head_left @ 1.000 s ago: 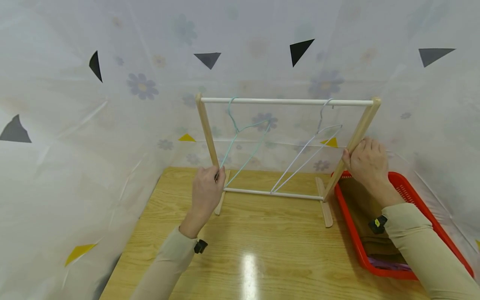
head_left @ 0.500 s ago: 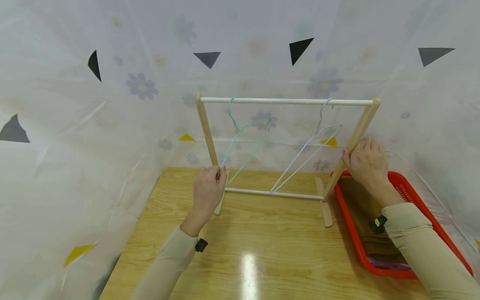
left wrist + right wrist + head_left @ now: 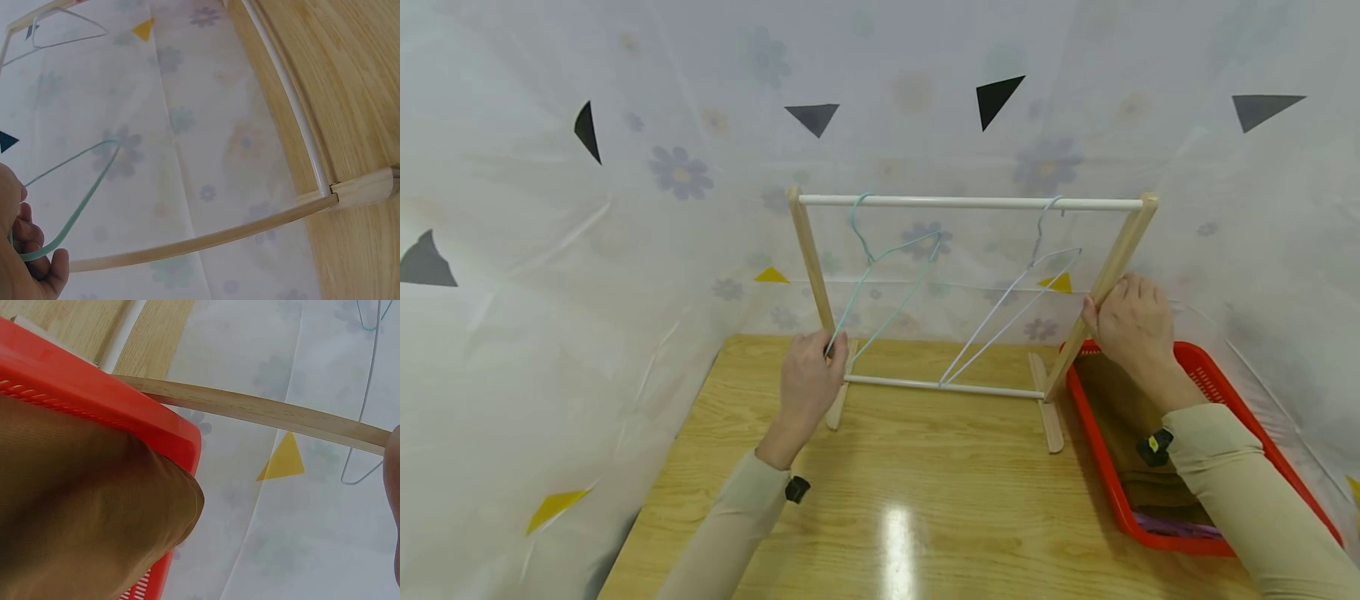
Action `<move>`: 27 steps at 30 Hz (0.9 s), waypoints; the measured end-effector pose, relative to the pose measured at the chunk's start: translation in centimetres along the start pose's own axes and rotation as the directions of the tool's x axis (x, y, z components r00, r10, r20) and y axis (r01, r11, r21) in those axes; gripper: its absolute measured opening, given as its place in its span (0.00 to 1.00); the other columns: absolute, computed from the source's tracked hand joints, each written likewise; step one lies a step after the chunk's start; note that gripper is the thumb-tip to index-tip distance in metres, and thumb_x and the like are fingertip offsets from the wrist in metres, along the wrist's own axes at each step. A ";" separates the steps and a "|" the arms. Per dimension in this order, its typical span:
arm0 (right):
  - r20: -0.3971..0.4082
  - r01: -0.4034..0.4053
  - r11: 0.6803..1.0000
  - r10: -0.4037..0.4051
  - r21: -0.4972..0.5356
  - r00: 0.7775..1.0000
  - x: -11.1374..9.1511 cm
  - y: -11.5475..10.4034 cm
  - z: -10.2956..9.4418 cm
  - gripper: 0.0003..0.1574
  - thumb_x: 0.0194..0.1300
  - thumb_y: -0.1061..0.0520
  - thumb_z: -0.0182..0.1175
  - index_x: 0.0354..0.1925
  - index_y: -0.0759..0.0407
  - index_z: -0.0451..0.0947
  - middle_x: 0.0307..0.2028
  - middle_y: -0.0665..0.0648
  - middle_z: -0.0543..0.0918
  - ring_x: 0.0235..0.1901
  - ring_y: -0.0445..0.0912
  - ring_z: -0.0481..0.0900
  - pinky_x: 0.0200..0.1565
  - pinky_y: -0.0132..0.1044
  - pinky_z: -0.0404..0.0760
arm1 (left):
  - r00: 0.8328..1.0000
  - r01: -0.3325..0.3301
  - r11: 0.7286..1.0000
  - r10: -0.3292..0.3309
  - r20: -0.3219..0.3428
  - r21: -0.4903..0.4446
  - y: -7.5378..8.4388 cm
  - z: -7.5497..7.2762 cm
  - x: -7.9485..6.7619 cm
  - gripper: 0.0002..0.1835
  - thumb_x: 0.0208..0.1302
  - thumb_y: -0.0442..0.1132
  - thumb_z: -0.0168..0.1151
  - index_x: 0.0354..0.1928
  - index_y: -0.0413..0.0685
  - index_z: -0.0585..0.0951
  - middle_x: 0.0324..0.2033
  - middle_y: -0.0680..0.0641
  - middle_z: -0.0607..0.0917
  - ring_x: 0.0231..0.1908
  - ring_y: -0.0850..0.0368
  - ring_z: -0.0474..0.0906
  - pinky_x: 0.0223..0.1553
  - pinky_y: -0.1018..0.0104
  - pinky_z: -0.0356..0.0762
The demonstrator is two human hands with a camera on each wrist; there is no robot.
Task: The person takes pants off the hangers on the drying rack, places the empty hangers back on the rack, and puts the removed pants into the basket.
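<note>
A small clothes rack with wooden posts and a white top rail (image 3: pixel 955 202) stands on the table. My left hand (image 3: pixel 811 375) pinches the lower near corner of a mint-green wire hanger (image 3: pixel 81 209), its fingers curled round the wire beside the left post (image 3: pixel 811 262). That hanger's hook loops over the top rail. My right hand (image 3: pixel 1135 325) grips the right post (image 3: pixel 1120 258) about halfway up; only an edge of this hand shows in the right wrist view. A pale lilac hanger (image 3: pixel 992 325) hangs from the rail toward the right, apart from both hands.
Right of the rack is a red plastic basket (image 3: pixel 1097 433) holding brown folded cloth (image 3: pixel 81 500) and a purple item (image 3: pixel 1176 527). A white lower bar (image 3: pixel 910 383) joins the posts near the wooden table (image 3: pixel 790 517). A flower-patterned sheet (image 3: pixel 895 100) hangs behind.
My left hand has shifted slightly left, and the mint-green hanger has swung a little with it. My right hand keeps its grip on the post.
</note>
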State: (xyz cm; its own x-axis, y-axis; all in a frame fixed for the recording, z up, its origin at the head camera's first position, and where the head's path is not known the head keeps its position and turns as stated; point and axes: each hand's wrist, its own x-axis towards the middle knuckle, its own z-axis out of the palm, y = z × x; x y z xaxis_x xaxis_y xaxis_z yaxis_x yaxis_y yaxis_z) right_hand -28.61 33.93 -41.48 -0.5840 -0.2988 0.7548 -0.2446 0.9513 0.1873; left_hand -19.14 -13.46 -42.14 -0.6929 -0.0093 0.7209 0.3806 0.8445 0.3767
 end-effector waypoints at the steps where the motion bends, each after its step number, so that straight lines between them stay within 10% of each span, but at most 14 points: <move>1: 0.002 0.000 1.000 0.000 0.000 1.000 0.0 0.0 0.0 0.40 0.77 0.42 0.38 0.28 0.79 0.66 0.26 0.73 0.70 0.24 0.67 0.67 0.27 0.56 0.68 | 1.000 0.005 1.000 -0.005 -0.003 -0.003 0.0 0.0 0.0 0.18 0.75 0.39 0.63 0.23 0.45 0.75 0.16 0.45 0.77 0.22 0.50 0.65 0.26 0.63 0.63; 17: 0.062 -0.006 1.000 0.006 -0.001 0.998 -0.1 0.1 -0.6 0.36 0.75 0.43 0.44 0.27 0.77 0.65 0.25 0.72 0.69 0.24 0.65 0.67 0.28 0.53 0.67 | 1.000 0.002 1.000 -0.002 0.011 0.000 -0.6 -0.7 -0.7 0.27 0.71 0.46 0.69 0.58 0.28 0.79 0.46 0.31 0.88 0.46 0.35 0.84 0.46 0.46 0.87; 27: 0.044 -0.010 1.000 0.009 0.008 0.999 -0.1 0.0 -0.7 0.38 0.76 0.42 0.43 0.28 0.77 0.66 0.26 0.73 0.69 0.25 0.66 0.66 0.28 0.54 0.67 | 0.990 0.019 1.000 -0.021 0.139 0.013 -0.8 -2.1 -1.1 0.56 0.72 0.75 0.50 0.78 0.30 0.61 0.74 0.27 0.69 0.74 0.28 0.67 0.72 0.35 0.70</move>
State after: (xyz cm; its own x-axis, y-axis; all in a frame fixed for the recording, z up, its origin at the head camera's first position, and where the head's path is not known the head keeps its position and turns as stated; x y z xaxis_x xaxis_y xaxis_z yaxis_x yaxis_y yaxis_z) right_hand -28.00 33.97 -41.15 -0.6193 -0.2930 0.7284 -0.2455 0.9535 0.1749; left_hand -17.43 -15.26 -42.08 -0.7792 0.0480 0.6250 0.3593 0.8512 0.3826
